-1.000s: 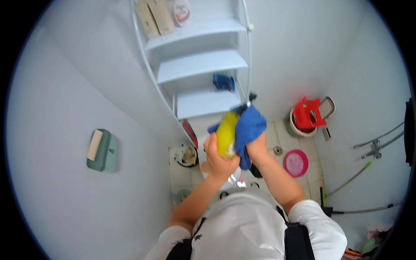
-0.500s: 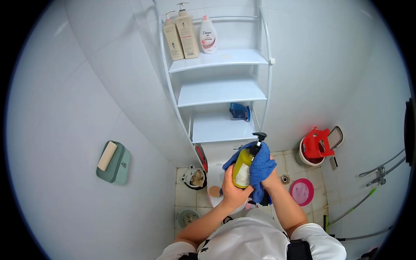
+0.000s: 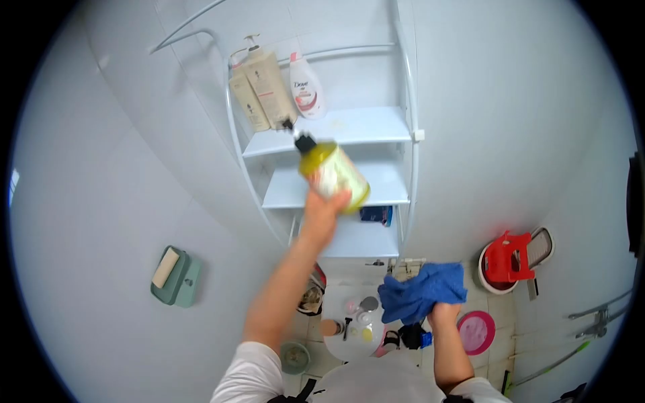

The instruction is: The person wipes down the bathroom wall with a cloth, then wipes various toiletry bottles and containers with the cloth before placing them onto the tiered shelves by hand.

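Observation:
My left hand (image 3: 324, 209) grips the lower part of a yellow-green pump bottle (image 3: 334, 176) with a pale label and black pump. The bottle is tilted, its pump pointing up and left, in front of the white shelf rack (image 3: 363, 124). Lower right, my right hand (image 3: 443, 316) holds a bunched blue cloth (image 3: 423, 292), which partly hides the fingers. On the top shelf stand two beige pump bottles (image 3: 269, 87) and a white Dove bottle (image 3: 307, 91). A dark blue packet (image 3: 376, 215) lies on the lower shelf.
A green box (image 3: 178, 277) is mounted on the left wall. A white stool or table (image 3: 349, 346) with small items stands below. To the right are a red stool (image 3: 507, 258) in a bucket, a pink basin (image 3: 476, 332) and a wall tap (image 3: 594, 326).
My left hand has lifted the bottle up and left, away from the cloth. My right hand keeps the cloth, now lower and apart from the bottle. The camera view has shifted.

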`<control>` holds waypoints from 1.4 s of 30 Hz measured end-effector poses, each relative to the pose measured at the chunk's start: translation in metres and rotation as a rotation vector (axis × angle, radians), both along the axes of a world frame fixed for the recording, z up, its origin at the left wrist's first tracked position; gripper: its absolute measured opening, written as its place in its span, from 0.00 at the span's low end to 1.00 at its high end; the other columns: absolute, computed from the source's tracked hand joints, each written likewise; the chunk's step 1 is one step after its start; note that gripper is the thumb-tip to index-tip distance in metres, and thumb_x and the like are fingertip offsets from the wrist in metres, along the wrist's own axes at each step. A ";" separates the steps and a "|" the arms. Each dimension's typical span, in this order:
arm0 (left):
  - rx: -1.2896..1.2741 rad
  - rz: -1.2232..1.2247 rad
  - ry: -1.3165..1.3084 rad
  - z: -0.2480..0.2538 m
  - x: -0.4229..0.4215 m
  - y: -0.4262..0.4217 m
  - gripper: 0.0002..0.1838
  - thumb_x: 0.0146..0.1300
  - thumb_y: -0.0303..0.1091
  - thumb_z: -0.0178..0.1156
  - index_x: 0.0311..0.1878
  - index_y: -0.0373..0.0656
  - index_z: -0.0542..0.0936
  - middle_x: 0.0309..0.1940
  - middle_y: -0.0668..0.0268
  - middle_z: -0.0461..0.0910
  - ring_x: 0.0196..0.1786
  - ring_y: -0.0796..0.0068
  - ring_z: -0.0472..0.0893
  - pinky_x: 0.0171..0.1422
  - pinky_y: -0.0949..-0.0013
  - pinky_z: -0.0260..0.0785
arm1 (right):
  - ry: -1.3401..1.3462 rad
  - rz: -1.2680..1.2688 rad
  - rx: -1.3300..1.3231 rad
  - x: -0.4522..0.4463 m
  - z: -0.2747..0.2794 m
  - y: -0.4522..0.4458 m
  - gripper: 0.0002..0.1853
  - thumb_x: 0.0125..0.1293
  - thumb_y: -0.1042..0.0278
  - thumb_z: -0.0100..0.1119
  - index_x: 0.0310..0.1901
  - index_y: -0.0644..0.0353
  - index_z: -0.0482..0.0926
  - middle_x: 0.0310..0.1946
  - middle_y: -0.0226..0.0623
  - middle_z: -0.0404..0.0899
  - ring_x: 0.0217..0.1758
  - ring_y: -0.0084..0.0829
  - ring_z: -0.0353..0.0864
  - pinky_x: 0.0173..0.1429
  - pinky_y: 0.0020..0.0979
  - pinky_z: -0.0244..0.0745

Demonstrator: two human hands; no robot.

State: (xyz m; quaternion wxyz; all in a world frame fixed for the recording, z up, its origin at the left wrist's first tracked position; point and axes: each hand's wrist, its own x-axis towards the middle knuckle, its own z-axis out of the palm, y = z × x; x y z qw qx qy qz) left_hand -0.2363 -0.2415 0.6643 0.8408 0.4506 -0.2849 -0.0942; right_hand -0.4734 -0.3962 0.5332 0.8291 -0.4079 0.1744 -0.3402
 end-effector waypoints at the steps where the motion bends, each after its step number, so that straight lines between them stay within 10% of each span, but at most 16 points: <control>1: 0.158 0.191 -0.134 0.032 0.020 -0.020 0.32 0.56 0.26 0.69 0.63 0.39 0.68 0.52 0.62 0.78 0.55 0.69 0.78 0.62 0.66 0.71 | 0.018 0.012 0.011 -0.005 -0.002 -0.008 0.13 0.71 0.63 0.53 0.50 0.62 0.76 0.44 0.41 0.81 0.47 0.36 0.81 0.55 0.38 0.78; 8: 0.706 0.750 -0.245 0.081 0.158 -0.124 0.38 0.46 0.42 0.74 0.55 0.31 0.68 0.48 0.50 0.80 0.49 0.59 0.82 0.55 0.63 0.73 | 0.145 -0.001 -0.003 -0.025 -0.050 -0.038 0.14 0.71 0.59 0.52 0.49 0.60 0.77 0.42 0.42 0.81 0.45 0.40 0.82 0.51 0.44 0.81; 11: 0.854 0.815 -0.251 0.088 0.169 -0.142 0.40 0.45 0.44 0.73 0.56 0.30 0.66 0.48 0.47 0.79 0.50 0.54 0.81 0.56 0.60 0.73 | 0.225 -0.037 0.455 -0.032 -0.034 -0.051 0.14 0.70 0.59 0.52 0.48 0.60 0.77 0.41 0.42 0.81 0.42 0.42 0.83 0.50 0.46 0.81; 20: 1.020 0.759 -0.390 0.086 0.183 -0.126 0.41 0.43 0.42 0.74 0.58 0.30 0.66 0.51 0.46 0.78 0.54 0.51 0.80 0.60 0.60 0.71 | 0.218 0.100 -0.203 -0.041 -0.053 -0.069 0.13 0.70 0.59 0.51 0.46 0.60 0.76 0.39 0.44 0.81 0.40 0.42 0.82 0.49 0.47 0.81; 27: 0.957 0.800 -0.406 0.078 0.209 -0.133 0.40 0.41 0.46 0.76 0.54 0.32 0.72 0.51 0.48 0.79 0.56 0.52 0.80 0.61 0.60 0.71 | 0.189 0.064 0.159 -0.042 -0.053 -0.062 0.12 0.72 0.58 0.49 0.45 0.58 0.76 0.39 0.41 0.81 0.41 0.40 0.81 0.49 0.44 0.80; 32: 1.084 0.923 -0.694 0.054 0.253 -0.131 0.45 0.45 0.62 0.72 0.58 0.36 0.76 0.50 0.46 0.80 0.56 0.51 0.79 0.62 0.57 0.71 | 0.095 0.079 -0.116 -0.065 -0.073 -0.075 0.15 0.73 0.63 0.49 0.54 0.62 0.75 0.48 0.43 0.82 0.49 0.37 0.82 0.55 0.37 0.79; 34: 1.420 0.827 -0.814 0.073 0.226 -0.118 0.41 0.54 0.68 0.60 0.53 0.34 0.79 0.49 0.43 0.81 0.54 0.47 0.80 0.60 0.55 0.71 | 0.113 0.129 0.148 -0.079 -0.063 -0.075 0.31 0.73 0.38 0.41 0.62 0.58 0.68 0.56 0.42 0.76 0.59 0.39 0.76 0.67 0.40 0.69; 36: 1.013 0.718 -0.569 0.095 0.155 -0.095 0.35 0.58 0.57 0.67 0.53 0.31 0.79 0.47 0.52 0.82 0.51 0.68 0.80 0.55 0.69 0.71 | -0.075 0.121 0.281 -0.116 -0.084 -0.079 0.33 0.73 0.36 0.38 0.65 0.58 0.67 0.60 0.43 0.73 0.64 0.39 0.72 0.71 0.39 0.65; 40: 0.128 0.578 -0.732 0.009 -0.004 -0.026 0.23 0.65 0.33 0.63 0.59 0.32 0.70 0.52 0.49 0.79 0.54 0.60 0.80 0.61 0.60 0.71 | -0.080 0.050 0.199 -0.165 -0.104 -0.093 0.32 0.73 0.34 0.35 0.59 0.56 0.69 0.57 0.43 0.73 0.59 0.41 0.73 0.70 0.44 0.64; 42: 0.150 0.575 -0.983 -0.079 -0.028 0.026 0.24 0.61 0.25 0.62 0.59 0.32 0.68 0.49 0.47 0.79 0.53 0.54 0.80 0.61 0.54 0.71 | -0.179 -0.009 0.226 -0.188 -0.105 -0.089 0.32 0.73 0.34 0.34 0.59 0.56 0.69 0.56 0.43 0.74 0.58 0.43 0.73 0.69 0.45 0.64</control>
